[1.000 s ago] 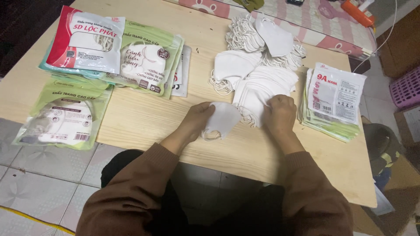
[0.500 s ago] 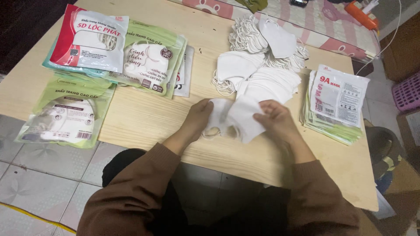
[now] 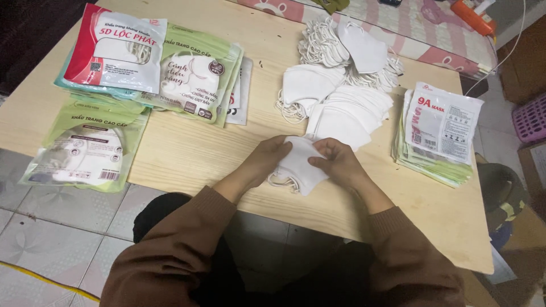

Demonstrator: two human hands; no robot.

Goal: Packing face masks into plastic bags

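Our left hand (image 3: 267, 159) and right hand (image 3: 339, 164) now pinch a gathered white mask bundle (image 3: 298, 166), closer together than before. Green packets (image 3: 85, 149) lie far left; a white-fronted packet stack (image 3: 441, 131) sits right.

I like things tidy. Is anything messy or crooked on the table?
Yes. The green pack at the left hangs over the wooden table's edge. The loose white masks at the back lie in a tangled heap. Nothing looks torn or spilled.

A pale wooden table (image 3: 187, 153) stands on a floor of grey patterned tiles (image 3: 51, 227). Beyond the table's far edge lies a pink-and-white patterned bed cover (image 3: 421, 28). At the far right sit a purple plastic basket (image 3: 532, 116) and a dark wooden cabinet (image 3: 523, 57). Lighting is dim and even.
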